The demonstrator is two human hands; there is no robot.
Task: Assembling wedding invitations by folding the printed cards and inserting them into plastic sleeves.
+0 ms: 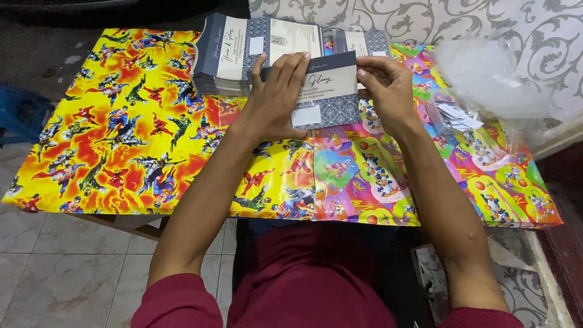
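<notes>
Nearest the camera, two bare forearms in dark red sleeves reach forward over the worktop (121, 152), which is covered in bright cartoon-printed wrap. Both hands meet on one card (325, 91), a folded piece in dark blue pattern with a pale cream band across it and a small white label near its lower edge.

The left hand (273, 100) lies over the card's left part, palm down. Its fingers (290, 71) are held straight and close together, pressed flat against the card's face, with the tips reaching its upper edge. The thumb is tucked under or beside the card; how it grips cannot be told.

The right hand (388, 88) takes the card's right end. Its fingers (367, 73) are curled inward and pinch the card's upper right corner, thumb side toward the card, knuckles turned away. The card is lifted slightly, tilted up off the worktop between the two hands.

Just right of the right hand lies a small heap of white paper slips (458, 116), and past them a crumpled clear plastic bag (486, 76).

Beyond the fingertips, toward the far edge of the worktop, sits a stack of matching cards (237, 58), blue and cream, fanned a little, with another card (364, 42) lying flat behind it.
</notes>
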